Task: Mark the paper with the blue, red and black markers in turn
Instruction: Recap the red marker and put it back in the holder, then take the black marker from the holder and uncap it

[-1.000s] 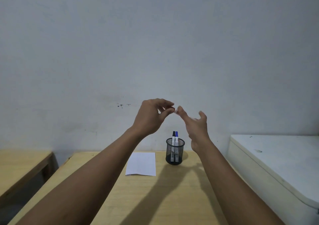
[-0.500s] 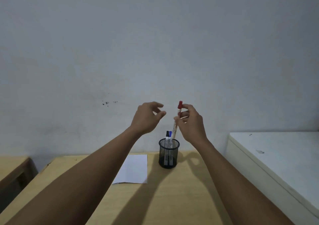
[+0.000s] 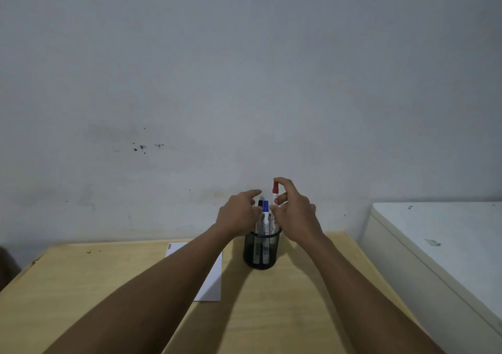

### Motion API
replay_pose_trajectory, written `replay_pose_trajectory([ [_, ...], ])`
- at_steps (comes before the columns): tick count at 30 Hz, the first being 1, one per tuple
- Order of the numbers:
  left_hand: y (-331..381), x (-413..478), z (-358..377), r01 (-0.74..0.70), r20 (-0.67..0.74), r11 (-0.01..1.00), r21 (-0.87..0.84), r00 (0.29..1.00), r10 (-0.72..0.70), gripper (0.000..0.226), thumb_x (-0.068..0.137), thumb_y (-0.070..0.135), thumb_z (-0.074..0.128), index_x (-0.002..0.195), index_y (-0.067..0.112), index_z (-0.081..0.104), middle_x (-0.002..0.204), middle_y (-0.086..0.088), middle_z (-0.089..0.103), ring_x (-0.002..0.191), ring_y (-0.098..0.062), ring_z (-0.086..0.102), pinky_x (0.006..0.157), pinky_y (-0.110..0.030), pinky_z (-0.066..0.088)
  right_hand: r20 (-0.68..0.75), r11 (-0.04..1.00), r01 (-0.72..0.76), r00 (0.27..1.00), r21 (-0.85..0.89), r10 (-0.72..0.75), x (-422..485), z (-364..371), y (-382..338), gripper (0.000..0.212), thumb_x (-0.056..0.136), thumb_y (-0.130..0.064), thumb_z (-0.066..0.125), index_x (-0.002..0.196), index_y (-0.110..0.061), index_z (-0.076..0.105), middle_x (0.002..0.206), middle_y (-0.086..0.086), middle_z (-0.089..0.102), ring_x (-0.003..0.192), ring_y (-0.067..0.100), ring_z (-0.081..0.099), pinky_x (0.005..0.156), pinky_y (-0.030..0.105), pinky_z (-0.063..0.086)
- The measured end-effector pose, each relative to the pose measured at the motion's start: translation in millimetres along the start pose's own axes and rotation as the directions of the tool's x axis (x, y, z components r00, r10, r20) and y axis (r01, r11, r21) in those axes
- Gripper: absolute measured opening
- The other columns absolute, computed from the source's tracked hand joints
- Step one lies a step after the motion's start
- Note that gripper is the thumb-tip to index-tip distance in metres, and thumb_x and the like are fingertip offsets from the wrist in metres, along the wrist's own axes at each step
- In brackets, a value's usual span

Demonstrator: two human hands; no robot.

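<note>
From my feed the right hand (image 3: 294, 212) is pinching the red marker (image 3: 275, 194) upright over the mesh cup (image 3: 261, 250), while the left hand (image 3: 239, 215) hangs loose, gripping nothing. Blue marker (image 3: 265, 212) and black marker (image 3: 260, 203) sit in the cup, paper (image 3: 213, 283) at its 9 o'clock.

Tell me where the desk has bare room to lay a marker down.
Free: the wood left of the paper and the strip between the mesh cup and the desk's right edge. Crowded: around the cup, where both hands meet.
</note>
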State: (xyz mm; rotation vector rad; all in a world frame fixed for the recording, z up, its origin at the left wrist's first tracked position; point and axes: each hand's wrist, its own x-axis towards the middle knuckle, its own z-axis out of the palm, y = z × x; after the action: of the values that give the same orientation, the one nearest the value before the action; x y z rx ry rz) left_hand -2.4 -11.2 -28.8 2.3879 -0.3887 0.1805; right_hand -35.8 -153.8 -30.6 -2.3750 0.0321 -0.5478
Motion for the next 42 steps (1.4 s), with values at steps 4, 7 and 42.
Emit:
replay_pose_trajectory([
  [4, -7, 6, 4, -0.018, 0.042, 1.000, 0.005, 0.999, 0.018, 0.049, 0.095, 0.019, 0.061, 0.143, 0.022, 0.050, 0.132, -0.004, 0.067, 0.116, -0.025, 0.064, 0.091, -0.039, 0.054, 0.041, 0.998, 0.019, 0.999, -0.052, -0.016, -2, 7, 6, 0.053, 0.098, -0.018, 0.061, 0.144, -0.037, 0.042, 0.097, -0.011, 0.063, 0.097, 0.019, 0.063, 0.093, 0.037, 0.030],
  [7, -8, 7, 6, -0.006, 0.037, 1.000, 0.001, 0.999, 0.006, 0.045, 0.094, 0.020, 0.063, 0.138, 0.022, 0.055, 0.125, -0.002, 0.071, 0.112, -0.025, 0.066, 0.090, -0.041, 0.056, 0.043, 0.998, 0.008, 0.999, -0.061, -0.006, -2, 13, 10, 0.052, 0.099, -0.019, 0.059, 0.145, -0.035, 0.041, 0.106, -0.006, 0.068, 0.104, 0.022, 0.064, 0.091, 0.036, 0.027],
  [42, 39, -133, -182, -0.213, -0.306, 0.774, -0.597, 0.952, 0.025, 0.024, 0.071, 0.014, 0.089, 0.082, 0.007, 0.069, 0.086, -0.015, 0.075, 0.076, -0.020, 0.069, 0.071, -0.029, 0.055, 0.253, 0.222, -0.237, 0.966, 0.946, -0.048, -72, -65, -161, 0.008, 0.093, -0.011, 0.071, 0.099, -0.006, 0.069, 0.087, 0.006, 0.070, 0.076, 0.015, 0.066, 0.074, 0.030, 0.058],
])
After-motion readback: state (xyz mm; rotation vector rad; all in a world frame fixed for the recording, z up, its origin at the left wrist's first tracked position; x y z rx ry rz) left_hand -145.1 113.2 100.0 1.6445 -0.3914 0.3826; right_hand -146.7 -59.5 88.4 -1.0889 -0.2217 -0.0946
